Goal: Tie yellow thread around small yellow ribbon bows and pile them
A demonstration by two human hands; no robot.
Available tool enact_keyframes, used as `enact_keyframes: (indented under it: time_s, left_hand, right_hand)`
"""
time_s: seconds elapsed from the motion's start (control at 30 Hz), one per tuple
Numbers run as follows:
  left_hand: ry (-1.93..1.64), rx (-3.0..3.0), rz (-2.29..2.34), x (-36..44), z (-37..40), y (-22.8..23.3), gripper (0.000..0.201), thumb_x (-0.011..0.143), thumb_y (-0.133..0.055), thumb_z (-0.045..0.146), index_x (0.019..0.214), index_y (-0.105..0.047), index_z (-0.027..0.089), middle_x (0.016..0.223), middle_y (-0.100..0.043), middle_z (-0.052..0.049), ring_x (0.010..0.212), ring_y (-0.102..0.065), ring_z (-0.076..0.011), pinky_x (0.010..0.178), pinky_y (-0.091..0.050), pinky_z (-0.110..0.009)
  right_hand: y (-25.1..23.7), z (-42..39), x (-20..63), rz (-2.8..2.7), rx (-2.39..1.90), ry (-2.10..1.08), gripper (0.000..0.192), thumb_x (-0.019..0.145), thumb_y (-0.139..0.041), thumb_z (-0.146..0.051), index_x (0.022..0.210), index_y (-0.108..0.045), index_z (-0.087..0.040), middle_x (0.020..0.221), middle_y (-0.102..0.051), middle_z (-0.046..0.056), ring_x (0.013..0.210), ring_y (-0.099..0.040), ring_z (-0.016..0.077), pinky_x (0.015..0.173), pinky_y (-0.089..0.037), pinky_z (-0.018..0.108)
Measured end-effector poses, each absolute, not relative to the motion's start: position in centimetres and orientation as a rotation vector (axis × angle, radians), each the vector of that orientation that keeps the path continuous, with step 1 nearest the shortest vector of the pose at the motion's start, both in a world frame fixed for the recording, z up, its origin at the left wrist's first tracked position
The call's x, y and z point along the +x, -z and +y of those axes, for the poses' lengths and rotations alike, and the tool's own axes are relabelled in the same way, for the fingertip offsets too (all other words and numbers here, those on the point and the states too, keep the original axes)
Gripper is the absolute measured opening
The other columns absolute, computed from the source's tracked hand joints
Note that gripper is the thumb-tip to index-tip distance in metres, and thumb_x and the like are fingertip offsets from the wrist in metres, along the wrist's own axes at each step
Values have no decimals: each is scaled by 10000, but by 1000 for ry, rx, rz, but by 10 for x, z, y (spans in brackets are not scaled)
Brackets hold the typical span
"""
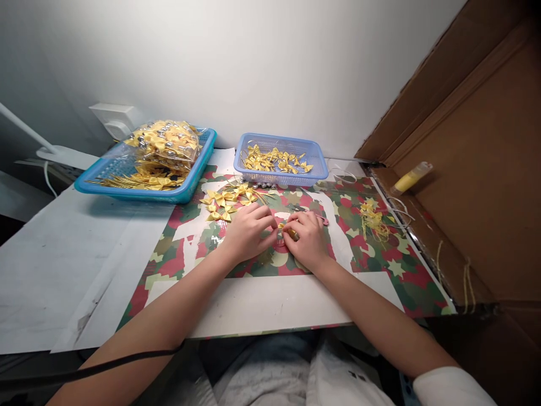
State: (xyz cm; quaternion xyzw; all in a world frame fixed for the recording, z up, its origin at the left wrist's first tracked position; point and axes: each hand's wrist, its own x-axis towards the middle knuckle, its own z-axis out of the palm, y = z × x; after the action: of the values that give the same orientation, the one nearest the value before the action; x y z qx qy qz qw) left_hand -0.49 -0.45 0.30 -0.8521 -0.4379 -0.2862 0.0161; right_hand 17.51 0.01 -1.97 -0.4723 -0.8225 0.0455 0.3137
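Both hands meet over the patterned mat [380, 265], the left hand [247, 231] and right hand [306, 239] pinching one small yellow bow [287, 230] between their fingertips. So small a piece could slip out and get lost among the loose bows [226, 202] just behind. Further back, the lilac basket [315, 152] holds more bows, and the blue tray [139, 192] a full bag [167, 141].

Both hands' fingertips mostly hide the small yellow bow [289, 230] between them.

White wall [274, 62], wall socket [113, 117], brown cardboard panel [477, 163]
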Motion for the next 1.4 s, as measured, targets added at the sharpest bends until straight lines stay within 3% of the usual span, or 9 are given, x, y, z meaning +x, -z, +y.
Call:
enact_keyframes:
  time_s: [0.6, 0.97, 1.13, 1.4]
  left_hand:
    - [933, -2632, -1347, -6, -5, -6, 162, 808, -521, 203, 654, -571, 200, 705, -594, -35, 665, -445, -173, 641, -382, -316]
    - [751, -2716, -1498, -1, -10, -8, 147, 793, -565, 320, 810, -642, 196, 878, -620, -59, 813, -504, -216, 718, -385, -358]
    - [619, -2672, -1519, 6, -12, -6, 226, 830, -572, 398, 790, -661, 195, 877, -612, -68, 826, -501, -232, 681, -370, -365]
    - [536, -2731, -1459, 4, -10, -4, 199, 841, -547, 329, 743, -645, 187, 837, -586, -64, 778, -473, -215, 669, -358, -356]
  right_hand:
    - [23, 6, 177, -2079, -1245, -159, 153, 782, -615, -115, 673, -634, -220, 860, -675, 39, 848, -528, 224, 779, -419, 379]
    - [26, 6, 176, -2042, -1214, -346, 154, 768, -583, -86, 677, -612, -207, 807, -650, 33, 829, -597, 209, 783, -466, 367]
    - [25, 2, 174, -2039, -1205, -358, 155, 771, -586, -90, 679, -622, -209, 792, -653, 33, 799, -592, 209, 758, -462, 365]
    - [25, -2, 172, -2033, -1148, -393, 160, 746, -586, -71, 663, -616, -204, 768, -645, 35, 782, -577, 204, 717, -465, 342]
